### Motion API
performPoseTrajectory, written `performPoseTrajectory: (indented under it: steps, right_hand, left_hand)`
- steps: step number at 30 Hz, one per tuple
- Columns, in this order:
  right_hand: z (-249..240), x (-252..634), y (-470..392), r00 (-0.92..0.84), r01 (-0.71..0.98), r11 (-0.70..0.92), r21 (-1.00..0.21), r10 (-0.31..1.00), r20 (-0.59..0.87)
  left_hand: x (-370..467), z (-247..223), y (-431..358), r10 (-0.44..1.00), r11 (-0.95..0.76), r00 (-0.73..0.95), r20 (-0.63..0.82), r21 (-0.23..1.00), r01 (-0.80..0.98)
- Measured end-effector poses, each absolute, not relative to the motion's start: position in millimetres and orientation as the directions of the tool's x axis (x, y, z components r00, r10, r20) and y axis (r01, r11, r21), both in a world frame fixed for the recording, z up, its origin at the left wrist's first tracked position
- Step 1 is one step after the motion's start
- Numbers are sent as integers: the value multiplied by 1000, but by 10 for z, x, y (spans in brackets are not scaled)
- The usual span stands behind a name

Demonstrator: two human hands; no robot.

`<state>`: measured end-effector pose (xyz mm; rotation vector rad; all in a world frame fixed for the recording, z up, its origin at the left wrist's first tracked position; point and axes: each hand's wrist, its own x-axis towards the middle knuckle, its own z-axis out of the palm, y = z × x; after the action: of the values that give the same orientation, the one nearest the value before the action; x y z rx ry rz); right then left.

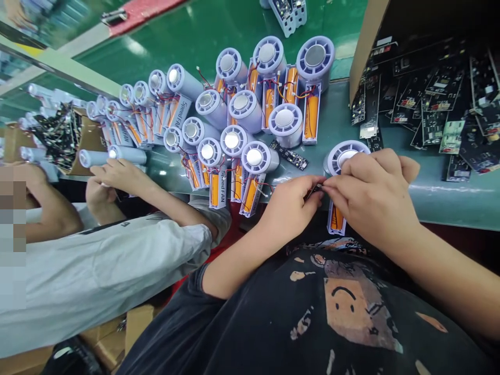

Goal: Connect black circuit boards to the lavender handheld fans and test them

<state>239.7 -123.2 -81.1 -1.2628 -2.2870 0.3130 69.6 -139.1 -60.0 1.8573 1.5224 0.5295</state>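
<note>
Dark fabric shirt, printed with a frowning-face patch, fills the foreground. Beyond it, the left hand pinches a small, thin dark piece between thumb and forefinger, its details mostly hidden. The right hand has thumb and forefinger pressed together at that piece's right end; what lies between them is too small to tell. Partly behind the right hand, a pale lavender plastic fan shows a round spoked grille, a shiny silvery hub and an open handle containing an orange cylinder. Its handle projects past the edge of the green workbench.
</note>
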Motion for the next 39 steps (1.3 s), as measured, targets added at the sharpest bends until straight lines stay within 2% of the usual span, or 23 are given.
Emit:
performPoseTrajectory:
  steps: [5,9,11,14,17,19,21,24,26,29,34,37,39]
  right_hand:
    - [-770,2453,-1204,-416,736,551,-393,827,379]
    - [-727,2682,-1175,-440,555,621,-553,784,438]
    - [-734,2802,-1186,-500,481,606,-634,784,369]
    - [-778,2882,-1226,-531,457,554,-696,797,287]
    - [-816,2857,-1260,-402,410,504,-761,848,345]
    - [-827,2833,-1271,-274,397,422,-815,902,333]
    - [-834,2821,-1270,-219,401,389,-830,920,326]
    - [-849,2810,-1248,-316,404,497,-768,864,392]
    - [-859,2792,-1225,-383,370,574,-731,811,442]
    - [-860,2756,-1194,-390,305,613,-729,779,491]
    - [-839,2756,-1189,-234,280,449,-848,889,394]
    - [-831,2776,-1209,-151,266,362,-893,931,333]
    - [-821,2766,-1226,-175,257,388,-885,919,352]
  left_hand:
    - [719,-674,-1403,966,-88,242,-88,771,631]
    - [633,-770,-1438,971,-74,230,-61,842,535]
    - [589,-798,-1456,969,-87,243,-45,858,507]
    - [570,-795,-1457,953,-149,303,2,875,461]
    - [597,-761,-1433,924,-265,369,100,863,430]
    - [618,-743,-1421,905,-322,402,141,844,429]
    - [631,-741,-1424,900,-336,410,146,831,442]
    - [643,-766,-1455,929,-256,359,93,861,440]
    - [656,-788,-1482,954,-137,299,16,911,388]
    - [676,-810,-1511,960,27,260,-103,960,278]
    - [670,-832,-1527,958,153,210,-193,969,192]
    - [666,-838,-1527,967,135,196,-163,980,149]
    - [671,-826,-1524,970,82,216,-113,986,146]
